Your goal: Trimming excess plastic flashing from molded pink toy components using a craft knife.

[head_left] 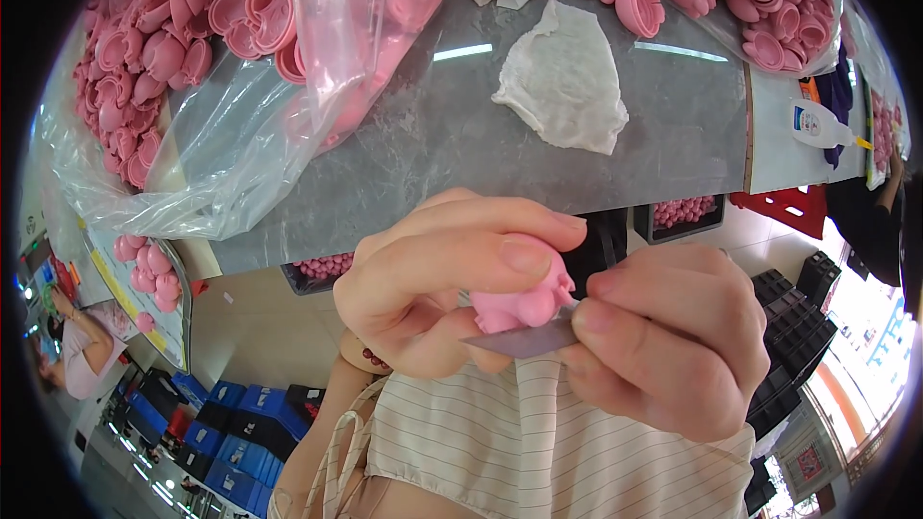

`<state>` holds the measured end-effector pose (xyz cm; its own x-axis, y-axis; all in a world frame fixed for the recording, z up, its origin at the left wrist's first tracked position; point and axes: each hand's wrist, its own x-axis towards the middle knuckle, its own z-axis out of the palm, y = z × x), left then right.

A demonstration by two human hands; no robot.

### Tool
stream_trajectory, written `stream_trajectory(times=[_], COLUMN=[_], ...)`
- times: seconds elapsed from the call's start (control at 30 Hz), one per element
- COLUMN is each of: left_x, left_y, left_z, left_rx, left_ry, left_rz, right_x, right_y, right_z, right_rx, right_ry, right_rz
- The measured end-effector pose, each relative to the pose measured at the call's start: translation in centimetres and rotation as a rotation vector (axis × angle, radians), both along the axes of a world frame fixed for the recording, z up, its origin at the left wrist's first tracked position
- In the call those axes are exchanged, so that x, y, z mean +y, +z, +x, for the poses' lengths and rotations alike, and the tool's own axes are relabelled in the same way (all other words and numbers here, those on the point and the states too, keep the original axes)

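L hand [413,279] fingers hold pink figure [508,310]; R hand [678,336] fingers pinch grey strip [529,338], long axis approx. left-right, tip pointing left.

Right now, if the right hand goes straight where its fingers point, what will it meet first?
The right hand would probably meet the pink figure in the left hand, though depth is unclear.

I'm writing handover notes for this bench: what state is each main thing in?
Pink figure: held in the left hand
Grey strip: pinched by the right hand
Nearer white cloth: wrinkled, spread on the table
White bottle: lying on its side
Left clear bag: crumpled, pink parts inside
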<state>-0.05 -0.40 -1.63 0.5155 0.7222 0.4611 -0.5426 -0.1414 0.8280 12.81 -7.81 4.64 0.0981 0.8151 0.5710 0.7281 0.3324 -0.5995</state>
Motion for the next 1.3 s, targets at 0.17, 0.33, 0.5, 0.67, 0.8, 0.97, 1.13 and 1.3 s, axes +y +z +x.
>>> stream_trajectory(times=[0.17, 0.33, 0.5, 0.67, 0.8, 0.97, 1.13, 1.3], left_x=[0.3, 0.1, -0.3, -0.3, -0.3, -0.3, -0.3, -0.6], left_y=[0.2, 0.2, 0.4, 0.1, -0.3, 0.1, 0.2, 0.4], left_z=[-0.2, 0.1, 0.5, 0.4, 0.1, 0.4, 0.9, 0.5], left_rx=[0.021, -0.002, -0.040, -0.113, -0.117, -0.157, -0.250, -0.233], left_ry=[-0.007, -0.003, 0.030, -0.005, -0.018, -0.005, -0.019, -0.016], left_rz=[0.043, 0.026, -0.027, -0.083, -0.064, -0.076, -0.088, -0.178], right_x=[0.0, 0.0, -0.1, 0.1, 0.3, 0.2, 0.0, -0.1], right_y=[0.0, 0.0, 0.0, 0.1, -0.2, -0.3, 0.0, 0.4], right_z=[0.1, -0.1, -0.2, 0.1, -0.1, -0.7, -0.1, 0.0], right_rx=[0.007, 0.019, 0.065, -0.003, 0.003, 0.039, 0.047, 0.047], right_ry=[-0.009, -0.019, 0.003, -0.029, -0.023, -0.022, 0.041, 0.061], right_rz=[0.008, 0.022, 0.012, 0.009, 0.053, 0.042, 0.029, 0.001])
